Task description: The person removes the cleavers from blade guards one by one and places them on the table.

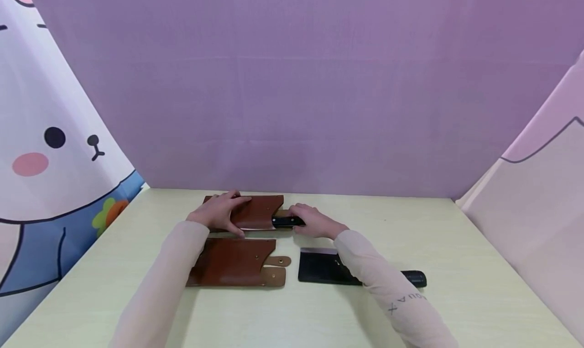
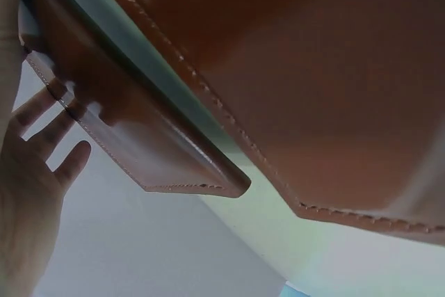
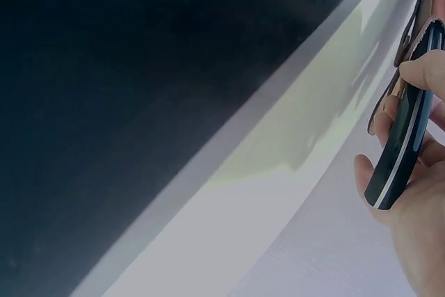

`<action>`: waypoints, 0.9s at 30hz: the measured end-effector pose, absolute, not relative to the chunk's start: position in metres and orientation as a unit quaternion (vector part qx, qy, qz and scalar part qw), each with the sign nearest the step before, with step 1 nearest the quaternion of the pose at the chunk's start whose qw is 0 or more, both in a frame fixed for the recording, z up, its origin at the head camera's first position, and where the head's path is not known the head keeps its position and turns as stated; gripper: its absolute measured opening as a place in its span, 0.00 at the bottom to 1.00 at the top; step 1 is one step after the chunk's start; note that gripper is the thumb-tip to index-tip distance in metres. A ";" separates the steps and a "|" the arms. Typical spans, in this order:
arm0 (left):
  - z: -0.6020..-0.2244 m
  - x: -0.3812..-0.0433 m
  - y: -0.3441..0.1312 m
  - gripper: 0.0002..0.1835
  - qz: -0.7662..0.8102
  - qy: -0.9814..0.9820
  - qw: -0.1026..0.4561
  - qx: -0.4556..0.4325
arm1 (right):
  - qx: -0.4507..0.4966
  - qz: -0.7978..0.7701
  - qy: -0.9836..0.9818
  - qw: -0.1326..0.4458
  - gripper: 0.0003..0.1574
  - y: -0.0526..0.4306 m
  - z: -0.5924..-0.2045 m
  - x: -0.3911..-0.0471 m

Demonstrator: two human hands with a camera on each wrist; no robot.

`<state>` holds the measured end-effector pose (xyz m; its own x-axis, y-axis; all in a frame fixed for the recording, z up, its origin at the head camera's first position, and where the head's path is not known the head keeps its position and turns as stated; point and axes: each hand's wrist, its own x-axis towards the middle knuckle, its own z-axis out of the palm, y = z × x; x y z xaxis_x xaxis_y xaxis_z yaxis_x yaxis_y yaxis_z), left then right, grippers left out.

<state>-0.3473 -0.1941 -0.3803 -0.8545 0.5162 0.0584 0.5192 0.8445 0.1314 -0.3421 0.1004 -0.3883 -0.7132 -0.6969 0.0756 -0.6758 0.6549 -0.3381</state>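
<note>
At the back of the table lies a brown leather knife sheath [image 1: 262, 206], with a black knife handle [image 1: 282, 221] sticking out of its right end. The blade is hidden inside. My left hand [image 1: 222, 210] spans the sheath, thumb at the near edge and fingers at the far edge. Its fingertips touch the stitched edge [image 2: 115, 161] in the left wrist view. My right hand [image 1: 316, 221] grips the black handle [image 3: 407, 140] between thumb and fingers; in the right wrist view the handle's butt shows below the hand.
Nearer me lies a second brown sheath [image 1: 232, 262] with two snap straps [image 1: 274, 276]. To its right is a black-bladed cleaver [image 1: 319, 266], partly covered by my right forearm, its black handle [image 1: 414, 278] pointing right. A purple cloth wall [image 1: 292, 109] closes off the table's back.
</note>
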 end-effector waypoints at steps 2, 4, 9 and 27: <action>-0.378 -0.346 -0.194 0.55 -0.072 -0.960 0.010 -0.270 | -0.378 -0.175 0.909 0.032 0.17 0.101 -0.387 -0.341; -0.376 -0.344 -0.193 0.55 -0.073 -0.959 0.010 -0.272 | -0.379 -0.176 0.908 0.032 0.17 0.102 -0.385 -0.341; -0.374 -0.342 -0.191 0.55 -0.067 -0.959 0.013 -0.276 | -0.386 -0.181 0.904 0.031 0.17 0.105 -0.382 -0.339; -0.373 -0.343 -0.188 0.55 -0.042 -0.953 0.047 -0.296 | -0.402 -0.182 0.897 0.015 0.18 0.114 -0.382 -0.342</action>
<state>-0.3433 -0.1875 -0.3727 -0.8207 0.5599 0.1140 0.5678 0.8215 0.0532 -0.3417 0.1141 -0.3822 -0.6762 -0.7268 0.1203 -0.7162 0.6104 -0.3383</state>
